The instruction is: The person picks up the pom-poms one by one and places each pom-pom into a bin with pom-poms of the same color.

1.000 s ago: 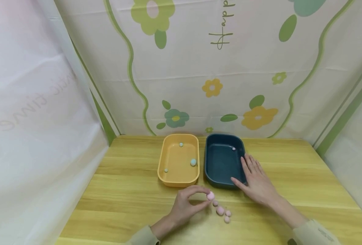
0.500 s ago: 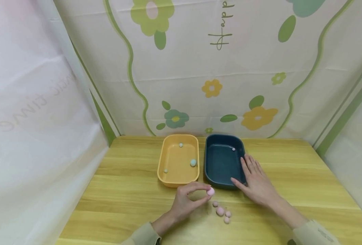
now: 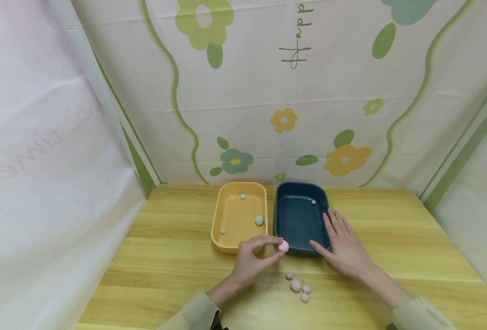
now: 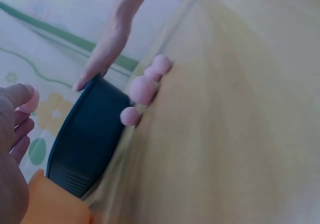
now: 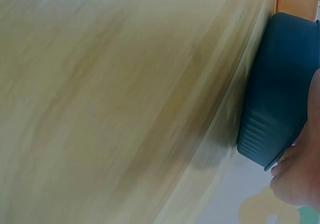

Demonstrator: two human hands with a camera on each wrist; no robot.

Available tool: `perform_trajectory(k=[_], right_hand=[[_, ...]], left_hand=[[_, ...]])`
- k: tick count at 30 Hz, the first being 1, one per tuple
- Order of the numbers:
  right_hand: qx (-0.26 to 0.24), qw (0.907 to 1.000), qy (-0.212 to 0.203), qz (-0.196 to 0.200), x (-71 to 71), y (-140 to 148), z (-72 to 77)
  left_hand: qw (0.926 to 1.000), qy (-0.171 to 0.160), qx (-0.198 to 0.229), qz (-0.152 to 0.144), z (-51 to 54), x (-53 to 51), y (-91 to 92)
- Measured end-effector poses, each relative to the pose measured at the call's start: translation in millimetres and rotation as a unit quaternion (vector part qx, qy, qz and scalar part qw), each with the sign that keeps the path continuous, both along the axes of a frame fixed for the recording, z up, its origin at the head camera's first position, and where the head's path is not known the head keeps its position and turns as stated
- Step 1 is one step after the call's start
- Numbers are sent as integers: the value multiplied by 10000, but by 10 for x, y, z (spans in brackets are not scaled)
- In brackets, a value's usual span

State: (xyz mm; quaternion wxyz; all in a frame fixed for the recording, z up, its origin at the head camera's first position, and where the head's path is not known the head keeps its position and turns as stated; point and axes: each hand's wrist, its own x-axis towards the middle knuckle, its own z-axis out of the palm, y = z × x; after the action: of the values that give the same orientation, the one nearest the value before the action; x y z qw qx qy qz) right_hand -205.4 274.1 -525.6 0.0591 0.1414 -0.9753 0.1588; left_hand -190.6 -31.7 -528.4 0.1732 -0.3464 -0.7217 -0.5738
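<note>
Between thumb and fingertips my left hand (image 3: 251,261) pinches a pink ball (image 3: 283,246), held up at the near left corner of the dark blue tray (image 3: 301,220). The left wrist view also shows this pink ball (image 4: 31,102) at the fingertips. My right hand (image 3: 348,250) rests with spread, fairly straight fingers against the blue tray's right side. One small pink ball (image 3: 314,202) lies inside that tray. Several pink balls, among them a larger one (image 3: 295,285), sit on the table in front of the trays.
A yellow tray (image 3: 217,229) stands left of the blue one, holding a larger mint ball (image 3: 259,220) and two small ones (image 3: 243,196), (image 3: 222,231). Behind the wooden table (image 3: 165,275) hangs a flower-patterned cloth (image 3: 235,91).
My left hand has lifted the pink ball away from the others on the table and carried it up toward the blue tray. The right hand has stayed in place.
</note>
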Motion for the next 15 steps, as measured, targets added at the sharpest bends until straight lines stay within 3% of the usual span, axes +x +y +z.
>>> perform_trajectory(k=[4, 11, 15], right_hand=[[-7, 10000, 23, 3, 1, 5, -3], [71, 10000, 10, -18, -2, 12, 14], [71, 10000, -17, -38, -5, 13, 3]], left_hand=[[9998, -153, 30, 119, 34, -86, 47], [9994, -140, -128, 287, 99, -230, 161], [9988, -339, -153, 315, 158, -291, 232]])
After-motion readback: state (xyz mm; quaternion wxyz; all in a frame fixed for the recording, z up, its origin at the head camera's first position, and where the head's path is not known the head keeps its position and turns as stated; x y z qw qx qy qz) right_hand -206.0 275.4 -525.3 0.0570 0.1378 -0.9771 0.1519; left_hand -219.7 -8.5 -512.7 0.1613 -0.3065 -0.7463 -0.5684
